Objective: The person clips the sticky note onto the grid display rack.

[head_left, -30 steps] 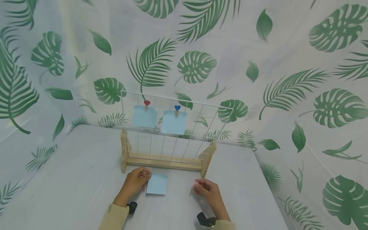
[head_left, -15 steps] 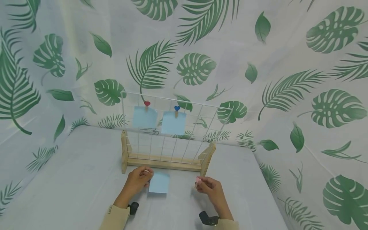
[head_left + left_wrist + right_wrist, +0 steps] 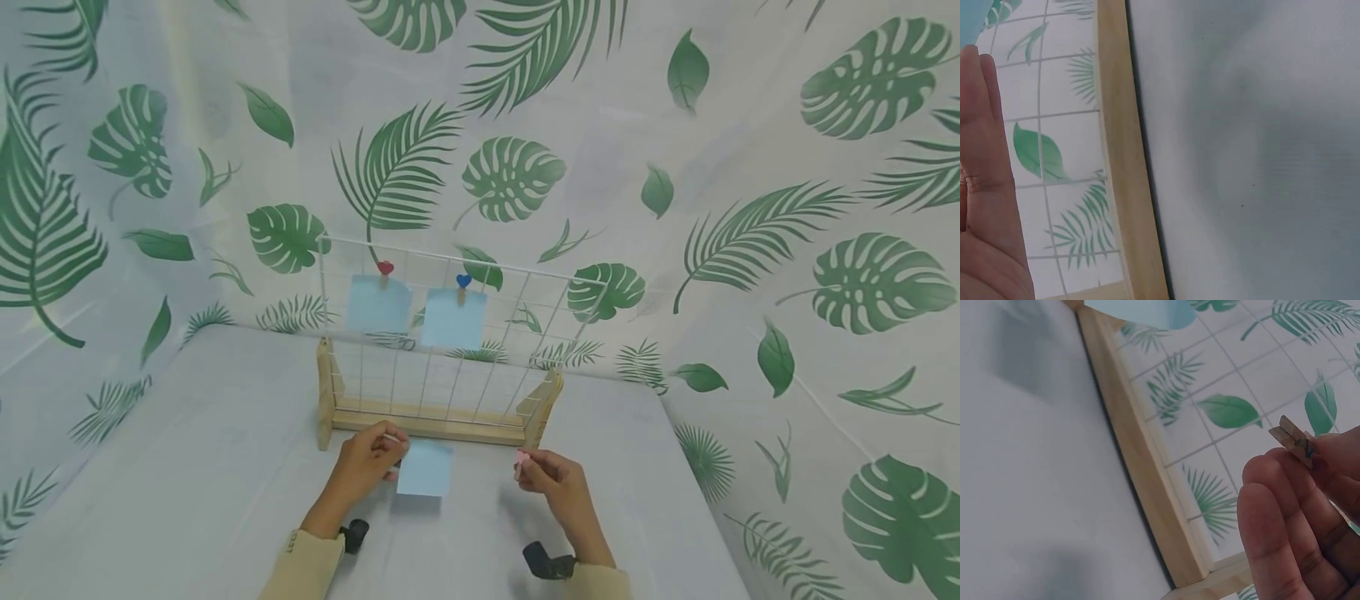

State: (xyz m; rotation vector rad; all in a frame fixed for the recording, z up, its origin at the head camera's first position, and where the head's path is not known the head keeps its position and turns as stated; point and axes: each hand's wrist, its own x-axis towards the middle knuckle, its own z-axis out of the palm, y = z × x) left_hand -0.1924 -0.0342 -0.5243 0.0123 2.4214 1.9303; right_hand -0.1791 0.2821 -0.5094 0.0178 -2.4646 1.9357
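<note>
My left hand pinches a light blue sticky note by its upper left corner, holding it up in front of the rack's wooden base. In the left wrist view only a blue corner of the note shows above the fingers. To the right, my right hand pinches a small wooden clothespin between thumb and fingers; in the head view its pink top shows at the fingertips. Two more blue notes hang on the white wire grid, one under a red heart clothespin, the other under a blue heart clothespin.
The grid stands in a wooden base with upright side supports, just beyond both hands. A white cloth covers the table. Behind and at the sides hangs a white curtain printed with green leaves. Each wrist wears a black camera.
The left hand has lifted the note and carried it slightly right and toward the rack. My right hand has risen a little and moved right with the clothespin.
</note>
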